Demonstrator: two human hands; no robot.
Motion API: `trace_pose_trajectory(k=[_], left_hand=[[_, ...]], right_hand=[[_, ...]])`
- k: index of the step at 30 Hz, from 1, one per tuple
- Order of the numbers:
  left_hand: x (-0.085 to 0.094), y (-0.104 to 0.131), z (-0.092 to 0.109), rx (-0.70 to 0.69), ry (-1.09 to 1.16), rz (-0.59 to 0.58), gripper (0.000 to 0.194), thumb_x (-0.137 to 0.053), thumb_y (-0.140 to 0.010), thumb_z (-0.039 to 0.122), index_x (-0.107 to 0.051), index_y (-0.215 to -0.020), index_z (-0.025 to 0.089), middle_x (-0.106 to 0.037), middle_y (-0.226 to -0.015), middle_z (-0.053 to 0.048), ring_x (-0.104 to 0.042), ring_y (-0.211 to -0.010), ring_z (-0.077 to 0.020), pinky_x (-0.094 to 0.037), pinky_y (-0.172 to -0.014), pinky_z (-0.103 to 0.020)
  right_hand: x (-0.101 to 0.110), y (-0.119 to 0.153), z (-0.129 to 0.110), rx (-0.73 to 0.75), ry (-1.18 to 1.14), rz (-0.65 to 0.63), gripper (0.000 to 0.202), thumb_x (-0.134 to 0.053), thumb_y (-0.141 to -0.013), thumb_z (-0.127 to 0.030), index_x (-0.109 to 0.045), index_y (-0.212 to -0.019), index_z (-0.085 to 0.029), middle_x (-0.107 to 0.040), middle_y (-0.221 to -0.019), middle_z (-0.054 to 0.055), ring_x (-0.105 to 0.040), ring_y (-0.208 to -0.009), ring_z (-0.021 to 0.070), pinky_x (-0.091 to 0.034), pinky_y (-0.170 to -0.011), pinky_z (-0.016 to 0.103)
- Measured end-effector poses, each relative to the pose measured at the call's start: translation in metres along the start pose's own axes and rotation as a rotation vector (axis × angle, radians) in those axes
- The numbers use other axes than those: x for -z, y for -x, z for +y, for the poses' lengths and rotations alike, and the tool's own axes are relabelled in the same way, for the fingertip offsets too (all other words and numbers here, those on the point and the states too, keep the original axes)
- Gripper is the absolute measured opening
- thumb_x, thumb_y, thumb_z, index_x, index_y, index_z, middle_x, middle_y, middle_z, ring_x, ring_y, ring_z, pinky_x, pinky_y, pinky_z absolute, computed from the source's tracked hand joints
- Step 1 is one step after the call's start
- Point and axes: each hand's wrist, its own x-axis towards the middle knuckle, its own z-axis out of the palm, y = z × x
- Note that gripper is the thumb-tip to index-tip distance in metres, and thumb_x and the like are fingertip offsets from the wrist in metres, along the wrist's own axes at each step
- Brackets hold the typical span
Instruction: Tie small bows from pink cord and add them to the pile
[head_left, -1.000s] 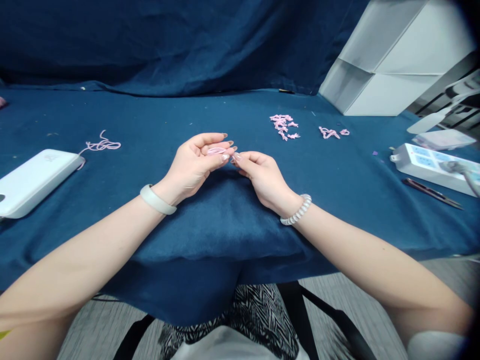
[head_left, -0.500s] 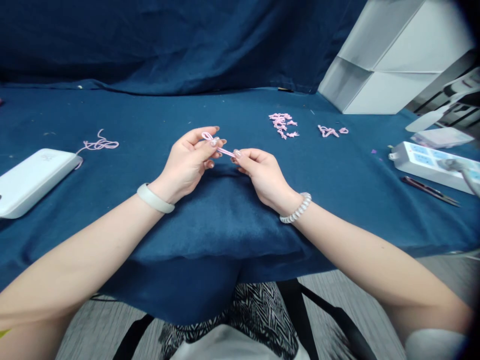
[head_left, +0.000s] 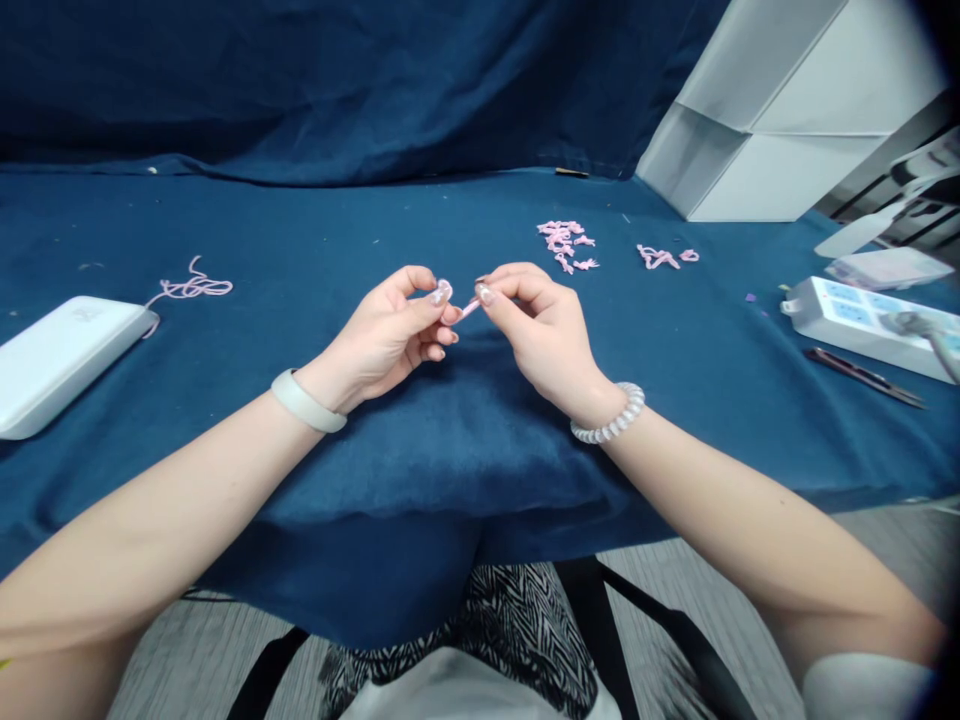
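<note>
A short pink cord runs between my two hands above the front of the table. My left hand pinches it between thumb and index finger, and a small bit of its loop shows at the fingertips. The thumb and fingers of my right hand are closed on the cord's other end, which is mostly hidden. Beyond my hands, to the right, lie several small knotted pink cord pieces. A few more cord bits are beside them.
At left, a white box-shaped device has loose pink cord by its end. On the right are a power strip, dark tweezers or snips, a clear packet and white boxes. Blue cloth covers the table.
My right hand has risen slightly and turned, its fingers bunched nearer the left fingertips. The loop showing above my left thumb has become smaller. Both hands keep hold of the cord.
</note>
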Motion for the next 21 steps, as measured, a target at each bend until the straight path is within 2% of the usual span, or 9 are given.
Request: trace_pose_trajectory(k=[6,11,15,21], left_hand=[[0.0025,-0.0009,-0.0025,0.018,-0.007,-0.055,0.045,-0.089,-0.062,0.026,-0.047,-0.078,0.019,-0.066,-0.064,0.004,-0.064,-0.053,-0.0106,-0.051,-0.045,-0.016],[0.0043,-0.0027,-0.004,0.032,-0.009,-0.101,0.041,-0.09,-0.06,0.025,-0.055,-0.078,0.016,-0.069,-0.066,0.001,-0.066,-0.054,-0.0111,-0.055,-0.045,-0.017],[0.0055,-0.0021,-0.0054,0.046,-0.041,-0.136,0.032,-0.088,-0.064,0.024,-0.061,-0.075,0.012,-0.07,-0.068,-0.001,-0.067,-0.057,-0.0107,-0.058,-0.049,-0.018],[0.0057,-0.0005,-0.0071,0.049,-0.123,-0.151,0.03,-0.089,-0.063,0.025,-0.069,-0.081,0.012,-0.07,-0.068,-0.001,-0.068,-0.06,-0.0109,-0.059,-0.055,-0.018]], right_hand=[[0.0011,0.0027,-0.0054,0.108,0.027,-0.035,0.016,-0.063,-0.087,-0.019,-0.065,-0.071,-0.019,-0.064,-0.091,0.004,-0.062,-0.095,0.0154,-0.046,-0.092,0.033],[0.0011,0.0035,-0.0031,0.199,0.028,-0.062,0.014,-0.063,-0.089,-0.019,-0.065,-0.075,-0.018,-0.064,-0.091,0.004,-0.062,-0.094,0.0148,-0.048,-0.09,0.032],[0.0014,0.002,0.0029,0.313,0.019,-0.071,0.01,-0.067,-0.086,-0.019,-0.066,-0.077,-0.017,-0.064,-0.09,0.004,-0.062,-0.094,0.0152,-0.049,-0.089,0.033],[0.001,0.0024,0.003,0.336,0.041,-0.115,0.009,-0.067,-0.087,-0.018,-0.068,-0.078,-0.016,-0.065,-0.091,0.005,-0.062,-0.097,0.0152,-0.049,-0.091,0.033]])
